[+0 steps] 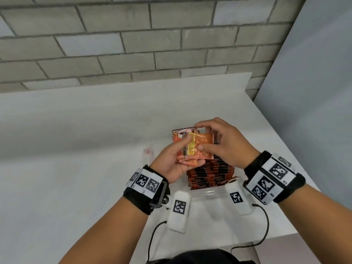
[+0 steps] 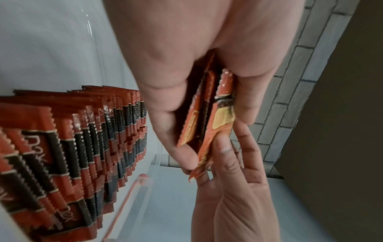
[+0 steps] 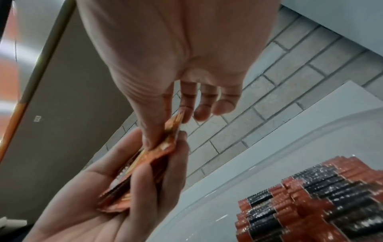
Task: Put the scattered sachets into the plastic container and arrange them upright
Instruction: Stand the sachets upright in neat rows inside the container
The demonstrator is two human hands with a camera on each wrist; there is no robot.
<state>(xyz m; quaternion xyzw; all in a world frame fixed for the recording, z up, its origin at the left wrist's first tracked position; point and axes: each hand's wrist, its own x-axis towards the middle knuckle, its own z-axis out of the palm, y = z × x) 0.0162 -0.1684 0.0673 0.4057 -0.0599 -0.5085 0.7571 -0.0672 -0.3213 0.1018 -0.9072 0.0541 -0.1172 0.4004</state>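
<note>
I hold a small stack of sachets [image 1: 192, 149] clamped in my left hand [image 1: 171, 166] above the plastic container [image 1: 207, 193], my right hand [image 1: 219, 141] pinching the front one, presumably to square them for upright insertion beside the filed rows [image 1: 209, 174].

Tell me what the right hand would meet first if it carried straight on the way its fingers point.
The sachets it already pinches, backed by the left hand. The right hand points leftward into that bundle, above the container; how deep the bundle is, I cannot tell.
</note>
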